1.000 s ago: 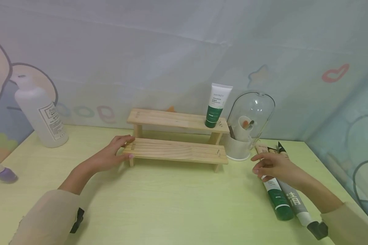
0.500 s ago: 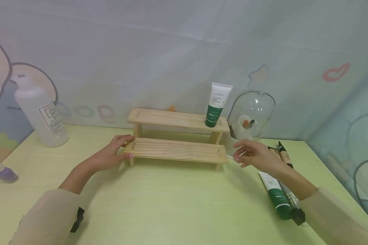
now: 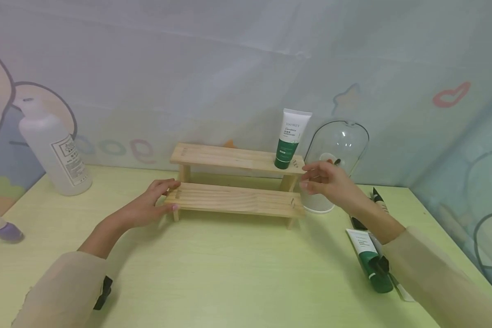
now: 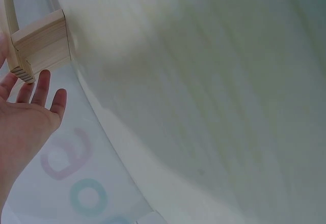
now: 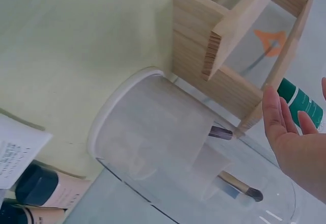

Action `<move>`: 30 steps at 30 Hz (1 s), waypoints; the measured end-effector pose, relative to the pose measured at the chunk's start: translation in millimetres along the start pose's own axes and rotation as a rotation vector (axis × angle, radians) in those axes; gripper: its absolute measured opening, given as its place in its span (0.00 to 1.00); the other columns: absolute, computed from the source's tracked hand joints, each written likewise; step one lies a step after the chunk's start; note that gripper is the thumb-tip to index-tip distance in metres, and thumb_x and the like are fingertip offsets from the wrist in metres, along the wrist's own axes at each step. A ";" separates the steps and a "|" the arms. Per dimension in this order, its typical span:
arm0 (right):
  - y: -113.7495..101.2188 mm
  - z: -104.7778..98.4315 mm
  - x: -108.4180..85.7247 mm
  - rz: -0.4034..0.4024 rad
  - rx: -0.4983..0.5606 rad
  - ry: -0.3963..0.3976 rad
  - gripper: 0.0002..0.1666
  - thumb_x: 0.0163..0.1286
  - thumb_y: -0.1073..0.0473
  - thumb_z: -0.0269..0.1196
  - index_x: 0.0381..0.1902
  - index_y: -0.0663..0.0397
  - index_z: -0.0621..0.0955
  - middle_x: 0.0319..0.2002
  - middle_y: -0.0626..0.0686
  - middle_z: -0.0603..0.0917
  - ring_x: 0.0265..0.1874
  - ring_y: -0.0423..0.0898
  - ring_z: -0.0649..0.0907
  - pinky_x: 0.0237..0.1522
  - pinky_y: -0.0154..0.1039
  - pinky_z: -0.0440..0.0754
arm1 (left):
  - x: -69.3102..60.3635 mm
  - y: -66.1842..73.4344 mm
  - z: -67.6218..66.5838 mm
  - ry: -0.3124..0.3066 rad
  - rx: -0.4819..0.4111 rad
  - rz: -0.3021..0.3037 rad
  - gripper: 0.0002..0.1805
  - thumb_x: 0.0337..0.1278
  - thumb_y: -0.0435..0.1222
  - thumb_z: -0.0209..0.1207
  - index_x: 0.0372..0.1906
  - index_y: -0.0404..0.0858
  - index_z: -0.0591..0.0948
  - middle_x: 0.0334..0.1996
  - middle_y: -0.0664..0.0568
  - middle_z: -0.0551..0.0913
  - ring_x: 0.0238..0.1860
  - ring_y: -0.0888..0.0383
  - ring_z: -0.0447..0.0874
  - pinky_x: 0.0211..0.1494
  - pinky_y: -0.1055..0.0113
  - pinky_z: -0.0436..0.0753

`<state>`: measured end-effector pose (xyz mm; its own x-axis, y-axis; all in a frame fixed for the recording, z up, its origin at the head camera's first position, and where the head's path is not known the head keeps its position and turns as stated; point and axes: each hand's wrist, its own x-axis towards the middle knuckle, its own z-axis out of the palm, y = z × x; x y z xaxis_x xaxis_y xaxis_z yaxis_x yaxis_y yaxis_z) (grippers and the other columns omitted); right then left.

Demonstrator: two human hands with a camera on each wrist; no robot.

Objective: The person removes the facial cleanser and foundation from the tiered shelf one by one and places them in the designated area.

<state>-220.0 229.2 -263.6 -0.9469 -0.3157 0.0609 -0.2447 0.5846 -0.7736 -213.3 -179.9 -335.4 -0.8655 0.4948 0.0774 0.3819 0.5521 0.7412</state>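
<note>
A two-tier wooden shelf stand (image 3: 233, 199) stands on the table near the back wall. My left hand (image 3: 145, 209) holds the left end of its lower board, thumb at the front edge and fingers at the back. On the upper board, toward the right end, a white and green squeeze tube (image 3: 289, 141) stands upright on its cap. My right hand (image 3: 328, 184) is at the stand's right end, beside the upper board's corner, with loosely bent fingers. In the right wrist view its fingertips lie close to the board and the tube (image 5: 300, 102); contact is unclear.
Behind my right hand stands a clear dome (image 3: 348, 136) over a white cup (image 5: 153, 127) with makeup brushes. Several tubes, including another green and white tube (image 3: 369, 259), lie at the right, partly under my forearm. At left are a pump bottle (image 3: 57, 152) and purple nail polish (image 3: 7, 231).
My right hand has moved left and away from me, from above the lying tubes, past the dome, to the stand's right end. My left hand stays where it was.
</note>
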 end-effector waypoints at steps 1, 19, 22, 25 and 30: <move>-2.4 -0.4 2.0 0.004 0.010 0.008 0.25 0.64 0.63 0.60 0.57 0.67 0.68 0.50 0.64 0.76 0.47 0.56 0.78 0.47 0.45 0.76 | 0.0 0.1 0.0 0.000 0.002 0.000 0.33 0.65 0.39 0.51 0.68 0.30 0.53 0.64 0.33 0.47 0.60 0.35 0.52 0.55 0.35 0.58; -19.1 -2.0 32.3 0.085 0.126 0.083 0.34 0.66 0.59 0.59 0.64 0.63 0.59 0.57 0.63 0.71 0.52 0.56 0.75 0.54 0.50 0.71 | 0.2 -1.2 0.4 -0.005 -0.014 0.011 0.33 0.65 0.39 0.51 0.68 0.31 0.53 0.64 0.33 0.46 0.61 0.35 0.51 0.55 0.35 0.57; -21.1 0.1 35.1 0.087 0.157 0.109 0.33 0.66 0.61 0.58 0.64 0.64 0.59 0.57 0.64 0.71 0.52 0.56 0.75 0.53 0.48 0.72 | 0.1 -0.6 0.2 -0.008 -0.012 0.007 0.33 0.65 0.39 0.51 0.68 0.31 0.52 0.65 0.33 0.45 0.61 0.35 0.51 0.55 0.35 0.57; -22.7 2.7 38.0 0.081 0.186 0.141 0.32 0.66 0.61 0.59 0.64 0.63 0.60 0.57 0.63 0.71 0.53 0.55 0.75 0.52 0.47 0.73 | -0.4 0.3 -0.3 -0.008 -0.009 -0.002 0.33 0.65 0.39 0.51 0.68 0.31 0.52 0.65 0.33 0.45 0.61 0.35 0.51 0.55 0.35 0.57; -21.7 7.5 45.0 0.062 0.255 0.162 0.31 0.65 0.62 0.59 0.62 0.64 0.62 0.55 0.63 0.72 0.52 0.55 0.75 0.51 0.46 0.74 | -0.5 0.6 -0.5 -0.006 -0.001 -0.004 0.33 0.65 0.39 0.51 0.68 0.31 0.53 0.65 0.33 0.45 0.61 0.35 0.52 0.55 0.35 0.58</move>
<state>-255.7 196.8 -248.8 -0.9844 -0.1499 0.0923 -0.1442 0.3860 -0.9112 -212.7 -180.1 -334.6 -0.8654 0.4962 0.0703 0.3776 0.5534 0.7425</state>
